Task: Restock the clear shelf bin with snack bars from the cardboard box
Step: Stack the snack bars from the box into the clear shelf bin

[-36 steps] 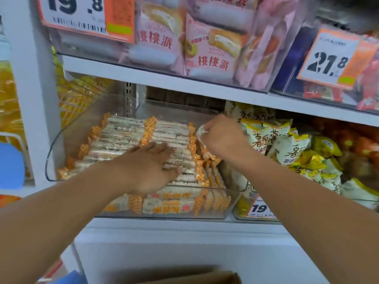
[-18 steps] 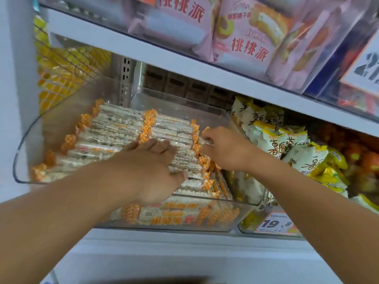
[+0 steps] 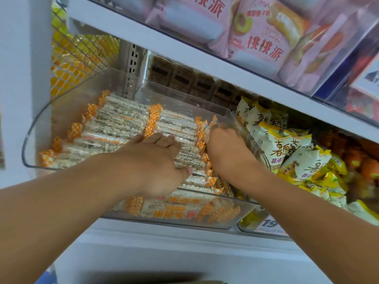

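A: Upper shelf (image 3: pixel 184 56)?
B: Pink snack packs (image 3: pixel 264 37) in clear bins along its front edge, red Chinese lettering. Price tag (image 3: pixel 369 78) at right edge, blurred.
A: Lower shelf, right side?
B: Yellow-and-white bags (image 3: pixel 287 148) heaped in a neighbouring bin, price label (image 3: pixel 268 224) on its front reading 19. Orange packs (image 3: pixel 361 158) further right.
A: Back?
B: Brown packs (image 3: pixel 184 78) along rear. Wire mesh (image 3: pixel 82 50) at left, yellow goods behind.

Bright even light; wide-angle bending at edges; motion blur, upper packets soft.
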